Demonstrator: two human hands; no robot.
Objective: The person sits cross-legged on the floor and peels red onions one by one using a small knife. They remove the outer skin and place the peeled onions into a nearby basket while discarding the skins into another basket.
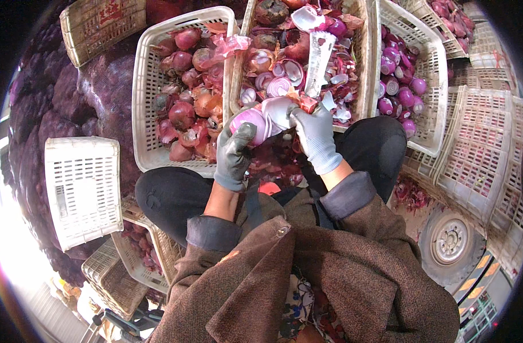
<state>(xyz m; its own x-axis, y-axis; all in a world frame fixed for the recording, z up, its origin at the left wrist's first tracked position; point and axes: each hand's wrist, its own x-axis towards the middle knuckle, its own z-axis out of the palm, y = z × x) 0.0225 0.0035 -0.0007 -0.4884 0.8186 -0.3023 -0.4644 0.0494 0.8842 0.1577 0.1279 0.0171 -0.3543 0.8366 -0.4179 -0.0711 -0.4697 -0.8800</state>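
Observation:
My left hand (pixel 235 150), in a grey-white work glove, holds a partly peeled red onion (pixel 249 124) over the front edge of the middle crate. A pale outer layer of onion skin (pixel 278 112) stretches from the onion to my right hand (pixel 314 128), gloved too. That hand pinches the layer and also grips a knife by its red handle (pixel 308 103). The knife's wide, smeared blade (pixel 319 64) points away from me, above the middle crate (pixel 366 64). Below the blade lie loose peelings (pixel 342 81), cut onion slices (pixel 279 86) and whole onions.
A left crate (pixel 143 98) holds unpeeled onions (pixel 182 115). In the right crate (pixel 435 94) lie peeled purple onions (pixel 405 96). Stacked crates (pixel 476 145) and a wheel (pixel 450 244) stand at right. Dark mesh sacks (pixel 60 98) and an upended white crate (pixel 83 188) are at left.

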